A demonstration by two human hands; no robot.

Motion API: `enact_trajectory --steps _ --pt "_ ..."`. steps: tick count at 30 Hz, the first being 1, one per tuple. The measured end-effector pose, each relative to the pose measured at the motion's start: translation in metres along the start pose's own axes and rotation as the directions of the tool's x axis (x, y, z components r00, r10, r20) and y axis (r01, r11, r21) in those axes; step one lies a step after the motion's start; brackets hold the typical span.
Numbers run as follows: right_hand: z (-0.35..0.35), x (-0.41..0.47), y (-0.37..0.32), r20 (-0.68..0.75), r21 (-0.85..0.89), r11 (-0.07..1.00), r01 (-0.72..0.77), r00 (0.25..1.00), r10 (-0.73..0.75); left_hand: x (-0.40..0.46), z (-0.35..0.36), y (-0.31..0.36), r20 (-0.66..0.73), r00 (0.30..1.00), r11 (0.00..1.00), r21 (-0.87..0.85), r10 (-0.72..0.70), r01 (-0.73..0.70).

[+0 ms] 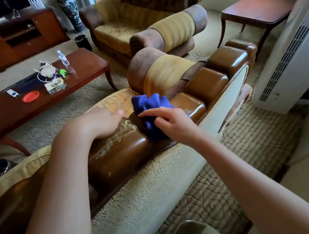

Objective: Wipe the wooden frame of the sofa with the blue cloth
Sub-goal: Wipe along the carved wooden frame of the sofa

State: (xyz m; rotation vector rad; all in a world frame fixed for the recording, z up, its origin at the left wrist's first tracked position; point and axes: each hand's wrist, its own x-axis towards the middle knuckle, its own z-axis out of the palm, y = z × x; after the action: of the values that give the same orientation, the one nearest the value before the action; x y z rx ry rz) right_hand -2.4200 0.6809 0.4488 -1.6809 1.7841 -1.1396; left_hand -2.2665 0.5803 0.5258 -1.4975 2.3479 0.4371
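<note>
right hand (172, 122) gripping blue cloth (149, 107) on wooden frame (206, 84); no legible writing

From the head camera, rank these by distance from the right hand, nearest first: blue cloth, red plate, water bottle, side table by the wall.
1. blue cloth, pinched in the right hand on the sofa's wooden frame.
2. red plate, on the coffee table, left.
3. water bottle and side table: too close to call.
</note>
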Motion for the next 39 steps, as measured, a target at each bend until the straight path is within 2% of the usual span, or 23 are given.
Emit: enact_trajectory --steps 2,3,8,12,14,17,23,25,28,30,35,39 --pt "0.014 0.002 -0.015 0.038 -0.064 0.986 0.152 0.988 -0.150 -0.006 0.004 -0.005 -0.026 0.999 0.999 -0.023 -0.032 0.031" --pt "0.019 0.008 -0.019 0.067 -0.111 0.982 0.155 0.987 -0.149 -0.008 0.005 -0.004 -0.029 0.999 0.999 -0.037 -0.037 0.036" --pt "0.022 0.053 -0.017 0.271 -0.300 0.953 0.050 0.962 0.035 -0.012 0.000 0.003 -0.056 0.994 0.994 -0.069 -0.092 0.088" --pt "0.026 0.083 -0.021 0.381 -0.307 0.950 0.052 0.922 0.073 -0.009 -0.005 0.008 -0.092 0.991 0.994 -0.056 -0.102 0.097" --pt "0.024 0.095 -0.022 0.418 -0.302 0.953 0.004 0.899 0.129 -0.006 -0.006 0.007 -0.096 0.990 0.993 -0.058 -0.107 0.101" --pt "0.026 0.109 -0.022 0.467 -0.308 0.948 -0.078 0.856 0.222 -0.003 -0.007 0.003 -0.089 0.991 0.994 -0.045 -0.100 0.097" --pt "0.035 0.136 -0.018 0.594 -0.452 0.891 -0.044 0.731 0.337 0.017 -0.016 -0.005 0.014 0.997 0.997 0.007 -0.079 0.079" --pt "0.035 0.142 -0.005 0.602 -0.488 0.869 -0.084 0.688 0.404 0.026 -0.018 -0.007 0.081 0.994 0.998 0.016 -0.068 0.067" --pt "0.032 0.144 0.020 0.551 -0.482 0.828 -0.286 0.636 0.540 0.036 -0.017 -0.009 0.148 0.986 0.997 0.042 -0.074 0.069" --pt "0.030 0.144 0.033 0.515 -0.492 0.795 -0.356 0.617 0.595 0.040 -0.018 -0.008 0.182 0.981 0.996 0.073 -0.070 0.058" --pt "0.033 0.146 0.037 0.509 -0.453 0.796 -0.402 0.617 0.601 0.041 -0.025 0.000 0.284 0.957 0.992 0.119 -0.066 0.033" --pt "0.033 0.144 0.032 0.504 -0.425 0.800 -0.425 0.623 0.598 0.040 -0.023 0.002 0.296 0.949 0.991 0.113 -0.103 0.073"
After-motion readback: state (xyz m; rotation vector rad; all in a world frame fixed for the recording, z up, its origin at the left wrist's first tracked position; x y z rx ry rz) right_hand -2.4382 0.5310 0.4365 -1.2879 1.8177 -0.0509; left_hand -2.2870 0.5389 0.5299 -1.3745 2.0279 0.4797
